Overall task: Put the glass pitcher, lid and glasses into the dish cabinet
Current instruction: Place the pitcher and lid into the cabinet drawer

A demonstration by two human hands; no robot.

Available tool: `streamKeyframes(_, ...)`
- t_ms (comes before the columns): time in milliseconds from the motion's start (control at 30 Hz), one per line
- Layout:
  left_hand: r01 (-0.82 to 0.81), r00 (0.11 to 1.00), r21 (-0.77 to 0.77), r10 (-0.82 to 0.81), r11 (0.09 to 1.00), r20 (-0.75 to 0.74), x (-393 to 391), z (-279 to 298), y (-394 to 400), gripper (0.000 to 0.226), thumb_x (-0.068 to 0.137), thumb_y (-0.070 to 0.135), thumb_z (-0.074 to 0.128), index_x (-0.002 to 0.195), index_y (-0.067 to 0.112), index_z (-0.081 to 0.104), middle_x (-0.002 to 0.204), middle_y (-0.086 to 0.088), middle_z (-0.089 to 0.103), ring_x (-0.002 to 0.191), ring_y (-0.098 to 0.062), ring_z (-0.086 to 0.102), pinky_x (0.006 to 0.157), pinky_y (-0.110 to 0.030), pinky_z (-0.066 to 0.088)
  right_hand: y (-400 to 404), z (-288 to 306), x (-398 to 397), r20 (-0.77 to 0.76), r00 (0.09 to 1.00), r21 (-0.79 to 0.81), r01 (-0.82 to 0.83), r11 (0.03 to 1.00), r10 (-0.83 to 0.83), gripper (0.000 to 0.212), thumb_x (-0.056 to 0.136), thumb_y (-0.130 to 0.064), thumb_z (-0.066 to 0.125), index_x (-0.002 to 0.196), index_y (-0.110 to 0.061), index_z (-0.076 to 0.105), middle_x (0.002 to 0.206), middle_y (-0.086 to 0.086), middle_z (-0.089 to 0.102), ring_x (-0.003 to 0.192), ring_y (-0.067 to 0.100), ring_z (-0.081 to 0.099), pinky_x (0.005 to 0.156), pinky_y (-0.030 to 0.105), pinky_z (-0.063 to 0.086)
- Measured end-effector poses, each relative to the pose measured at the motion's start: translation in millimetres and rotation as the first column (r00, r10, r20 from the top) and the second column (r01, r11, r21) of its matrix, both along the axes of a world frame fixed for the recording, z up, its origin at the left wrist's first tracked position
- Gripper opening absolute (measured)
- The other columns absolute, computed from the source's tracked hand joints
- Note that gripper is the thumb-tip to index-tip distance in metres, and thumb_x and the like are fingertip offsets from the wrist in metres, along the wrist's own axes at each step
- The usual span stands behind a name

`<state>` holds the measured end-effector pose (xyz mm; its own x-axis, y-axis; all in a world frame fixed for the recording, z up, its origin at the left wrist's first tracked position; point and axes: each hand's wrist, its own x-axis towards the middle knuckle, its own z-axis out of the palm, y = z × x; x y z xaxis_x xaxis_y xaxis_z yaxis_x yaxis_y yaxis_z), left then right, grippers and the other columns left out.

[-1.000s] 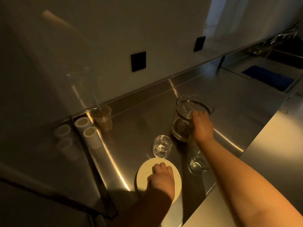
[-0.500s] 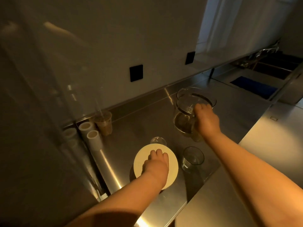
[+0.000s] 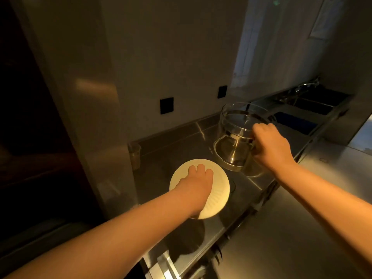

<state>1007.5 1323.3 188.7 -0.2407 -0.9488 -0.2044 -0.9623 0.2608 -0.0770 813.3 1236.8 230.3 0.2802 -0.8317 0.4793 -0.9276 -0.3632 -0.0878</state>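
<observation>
The right hand (image 3: pixel 269 147) curls its fingers (image 3: pixel 259 127) round the handle of the glass pitcher (image 3: pixel 235 137), held above the steel counter (image 3: pixel 171 137) at two o'clock. The left hand (image 3: pixel 195 182) grips the round cream lid (image 3: pixel 218 190) from above, at centre. A plastic cup (image 3: pixel 134 156) stands at nine o'clock.
</observation>
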Motion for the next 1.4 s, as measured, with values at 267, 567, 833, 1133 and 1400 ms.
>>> streamKeyframes(267,0.108,0.994,-0.105,-0.104,0.989,0.045,-4.1,46.2,77.3,0.093,0.075,0.016,0.076,0.144,0.013,0.013,0.142,-0.011,0.023,0.13,-0.031,0.026,0.102,-0.045,0.041,101.7,42.4,-7.1,0.01,0.999,-0.075,-0.048,0.996,0.048,0.041,0.07,-0.013,0.074,0.083,-0.025,0.036,0.081,-0.014,0.031,0.078,0.009,0.032,0.053,0.025,0.031)
streamKeyframes(567,0.129,0.991,-0.083,-0.132,0.988,-0.026,44.3,74.6,183.3,0.094,0.075,0.02,0.077,0.144,0.018,0.013,0.143,-0.007,0.021,0.132,-0.028,0.024,0.104,-0.042,0.035,218.4,57.2,18.6,-0.007,0.994,-0.225,-0.109,0.968,0.111,0.048,0.064,0.001,0.068,0.076,-0.027,0.031,0.077,-0.012,0.031,0.067,0.01,0.029,0.047,0.013,0.016)
streamKeyframes(833,-0.037,0.993,-0.115,0.023,0.993,-0.119,122.1,57.0,262.9,0.06,0.081,0.019,0.069,0.121,0.032,0.027,0.12,0.008,0.025,0.093,-0.01,0.028,0.078,-0.029,0.043,278.5,45.6,80.2,-0.074,0.951,-0.255,-0.31,0.916,0.302,0.037,0.07,-0.009,0.069,0.08,-0.028,0.039,0.074,-0.028,0.021,0.063,0.005,0.021,0.05,0.009,0.014)
streamKeyframes(1133,-0.246,0.968,-0.093,0.24,0.965,-0.078,162.8,52.5,344.6,0.062,0.08,0.008,0.065,0.121,0.032,0.026,0.117,0.011,0.02,0.085,-0.008,0.023,0.067,-0.022,0.039,303.6,41.7,147.4,-0.098,0.855,-0.235,-0.517,0.823,0.509,0.026,0.073,-0.008,0.058,0.076,-0.023,0.037,0.072,-0.015,0.027,0.064,0.01,0.032,0.044,0.012,0.016)
streamKeyframes(1400,-0.473,0.874,-0.014,0.466,0.881,-0.139,170.6,37.8,398.0,0.055,0.088,0.007,0.053,0.129,0.031,0.026,0.127,0.01,0.022,0.1,-0.007,0.026,0.071,-0.021,0.033,313.4,26.3,169.2,-0.086,0.732,-0.201,-0.677,0.708,0.676,0.03,0.063,-0.002,0.068,0.076,-0.017,0.046,0.076,-0.012,0.035,0.066,0.011,0.037,0.036,0.021,0.033)
